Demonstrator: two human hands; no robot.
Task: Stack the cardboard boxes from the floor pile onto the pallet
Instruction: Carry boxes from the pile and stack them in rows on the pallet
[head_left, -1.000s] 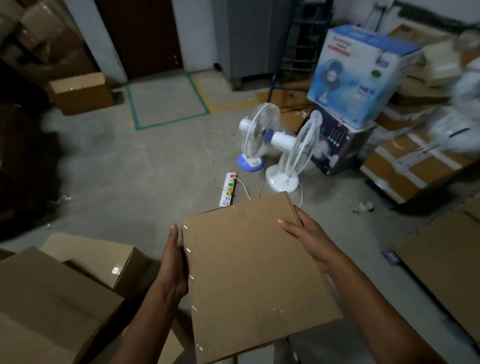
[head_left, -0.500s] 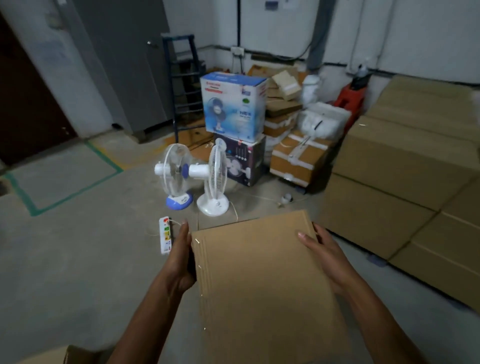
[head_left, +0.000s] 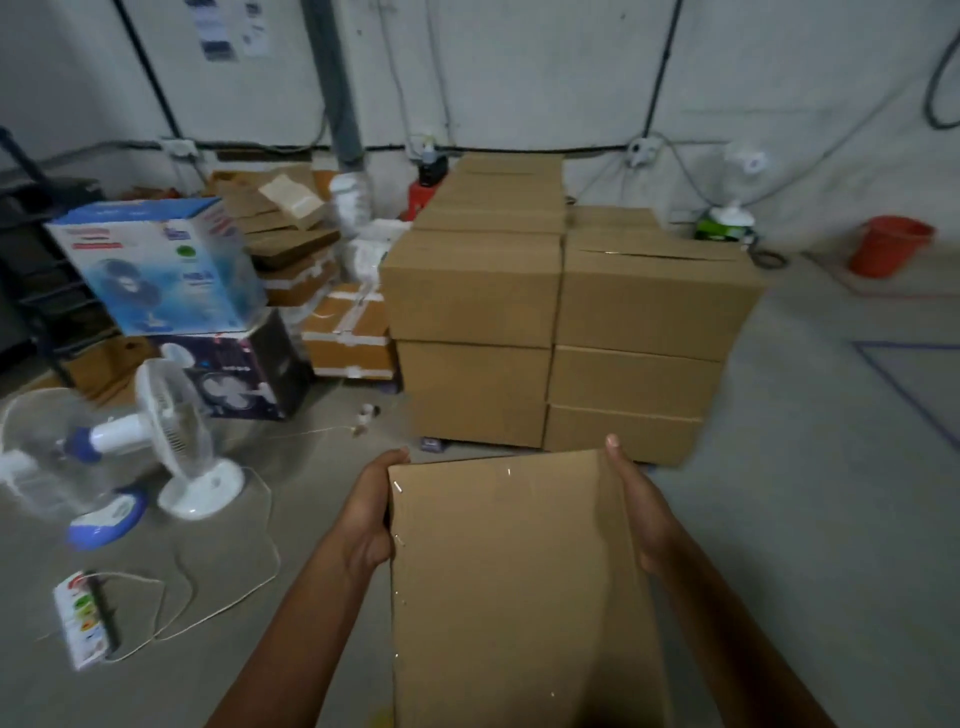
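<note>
I carry a plain brown cardboard box (head_left: 509, 582) in front of me, its stapled edge on the left. My left hand (head_left: 370, 514) grips its left side with the fingers curled round the edge. My right hand (head_left: 641, 506) holds the right side, thumb up along the edge. Straight ahead stands the stack of brown boxes (head_left: 561, 317), several high in two columns, with more rows behind. A bit of the pallet (head_left: 431, 443) shows under the stack's left corner. The floor pile is out of view.
Two white table fans (head_left: 171, 441) stand on the floor at left, with a power strip (head_left: 83, 618) and loose cord near my left arm. Printed fan cartons (head_left: 161, 265) and taped boxes (head_left: 348, 332) crowd the left wall. An orange bucket (head_left: 888, 244) sits far right.
My view has swung right from the floor pile and fans to face the stack on the pallet. Both hands have kept their hold on the box.
</note>
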